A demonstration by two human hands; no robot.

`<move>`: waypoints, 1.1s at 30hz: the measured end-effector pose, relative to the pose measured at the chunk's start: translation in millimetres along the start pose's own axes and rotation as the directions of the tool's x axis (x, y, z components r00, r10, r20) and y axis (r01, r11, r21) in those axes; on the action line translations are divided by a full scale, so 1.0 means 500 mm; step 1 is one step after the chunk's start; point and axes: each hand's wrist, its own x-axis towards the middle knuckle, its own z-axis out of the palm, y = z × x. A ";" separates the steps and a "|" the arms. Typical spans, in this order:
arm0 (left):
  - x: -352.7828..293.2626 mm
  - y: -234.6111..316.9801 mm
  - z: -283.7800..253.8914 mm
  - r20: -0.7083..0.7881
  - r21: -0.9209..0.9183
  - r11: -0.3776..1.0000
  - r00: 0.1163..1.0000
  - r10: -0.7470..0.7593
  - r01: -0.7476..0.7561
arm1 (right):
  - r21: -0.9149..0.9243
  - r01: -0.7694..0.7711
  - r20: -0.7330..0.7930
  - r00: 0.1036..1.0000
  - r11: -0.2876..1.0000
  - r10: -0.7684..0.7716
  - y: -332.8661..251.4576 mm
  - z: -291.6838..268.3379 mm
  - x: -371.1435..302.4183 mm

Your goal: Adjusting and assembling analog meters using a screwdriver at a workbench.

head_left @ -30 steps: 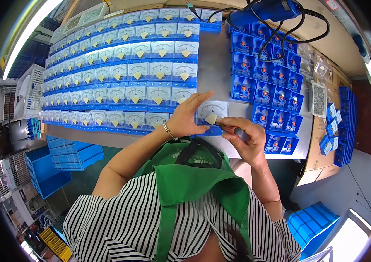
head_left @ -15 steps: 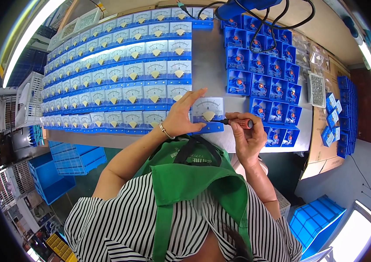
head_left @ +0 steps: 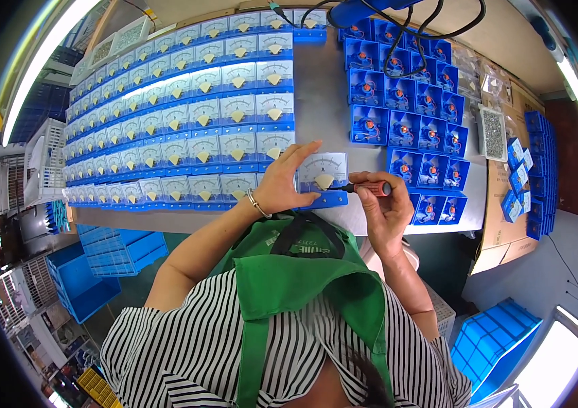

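At the desk [head_left: 321,95], the left hand [head_left: 281,185] is spread against a meter [head_left: 321,165]; the right hand [head_left: 385,219] pinches a red-handled screwdriver [head_left: 374,189], its tip at the meter's lower front.

On the table [head_left: 319,88], the steadied meter [head_left: 323,165] is flanked on its left by the left hand [head_left: 281,183], then by rows of meters [head_left: 238,145]. To its right, a screwdriver [head_left: 376,189] is held in the right hand [head_left: 387,214]; farther right, open cases [head_left: 408,145] are ranged, followed by a parts tray [head_left: 482,132].
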 end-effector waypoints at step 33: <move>0.077 0.039 -0.035 0.221 -0.095 0.983 0.959 0.176 -0.158 | 0.318 -0.184 -0.294 0.913 0.930 0.282 0.064 -0.059 0.016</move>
